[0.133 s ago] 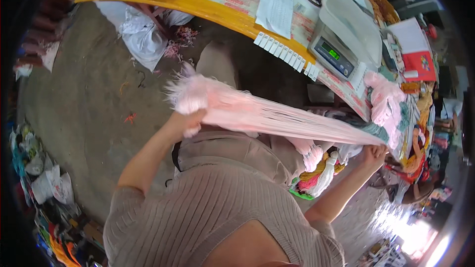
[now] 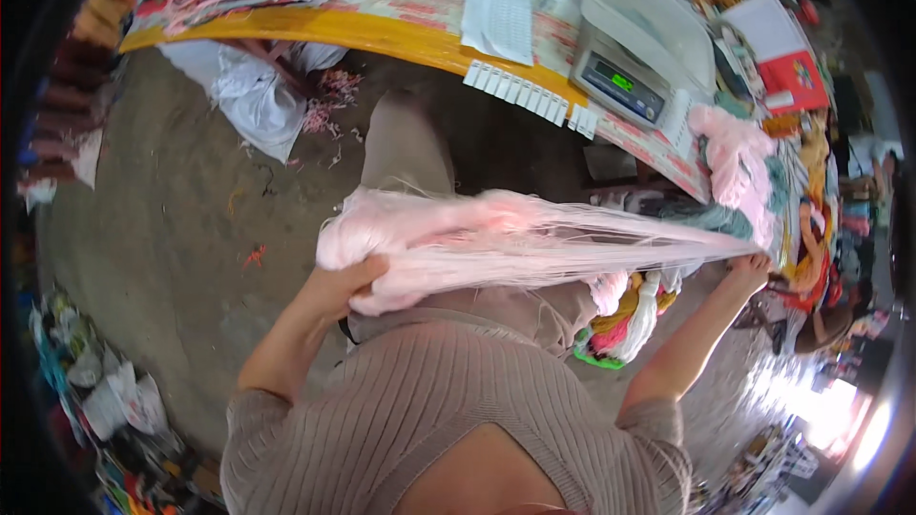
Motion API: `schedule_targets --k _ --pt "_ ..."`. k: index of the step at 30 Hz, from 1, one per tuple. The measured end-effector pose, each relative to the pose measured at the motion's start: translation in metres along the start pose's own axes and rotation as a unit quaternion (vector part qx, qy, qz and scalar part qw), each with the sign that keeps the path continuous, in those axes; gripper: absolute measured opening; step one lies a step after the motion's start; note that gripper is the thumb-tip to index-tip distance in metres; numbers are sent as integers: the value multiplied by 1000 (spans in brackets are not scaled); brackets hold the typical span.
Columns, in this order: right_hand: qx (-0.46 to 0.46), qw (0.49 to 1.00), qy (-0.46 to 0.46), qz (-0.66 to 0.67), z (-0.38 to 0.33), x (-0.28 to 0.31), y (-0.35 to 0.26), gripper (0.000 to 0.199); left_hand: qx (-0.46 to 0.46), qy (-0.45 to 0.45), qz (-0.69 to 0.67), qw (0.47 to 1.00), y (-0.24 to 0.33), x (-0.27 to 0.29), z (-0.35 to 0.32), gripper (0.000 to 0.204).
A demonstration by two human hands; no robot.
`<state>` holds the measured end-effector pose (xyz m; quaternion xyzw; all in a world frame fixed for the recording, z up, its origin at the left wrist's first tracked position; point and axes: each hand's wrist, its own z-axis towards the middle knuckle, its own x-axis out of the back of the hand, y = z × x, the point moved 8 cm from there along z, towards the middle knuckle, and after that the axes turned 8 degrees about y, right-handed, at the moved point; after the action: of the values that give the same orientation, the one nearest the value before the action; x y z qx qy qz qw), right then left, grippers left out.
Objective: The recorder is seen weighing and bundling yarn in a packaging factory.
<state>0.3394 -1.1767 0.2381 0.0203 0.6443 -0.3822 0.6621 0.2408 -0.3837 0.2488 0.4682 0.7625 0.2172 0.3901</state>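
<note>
Long hank of pale pink fine yarn (image 2: 496, 243), stretched taut and roughly level in the air in front of the person, fluffy bunched mass at the left end, thin gathered strands tapering rightward

Ahead of you on the table sat a grey scale (image 2: 641, 48) whose small screen (image 2: 622, 81) glowed green; a red-and-white booklet (image 2: 784, 55) lay to its right.

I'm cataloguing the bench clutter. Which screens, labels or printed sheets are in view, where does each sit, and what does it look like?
Scale display: front of the grey weighing scale on the bench, small rectangle lit green.
White tags: row along the bench's yellow front edge, small rectangles.
Printed sheet: flat on the bench left of the scale, white, long.
Red booklet: right of the scale, rectangular.
</note>
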Motion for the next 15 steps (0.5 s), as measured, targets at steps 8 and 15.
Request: schedule_targets --k 8,15 --pt "191 760 270 -559 73 30 -167 28 -151 75 -190 967 80 63 -20 43" --pt "176 283 447 -830 31 8 -259 42 -325 289 -212 875 176 200 -52 46"
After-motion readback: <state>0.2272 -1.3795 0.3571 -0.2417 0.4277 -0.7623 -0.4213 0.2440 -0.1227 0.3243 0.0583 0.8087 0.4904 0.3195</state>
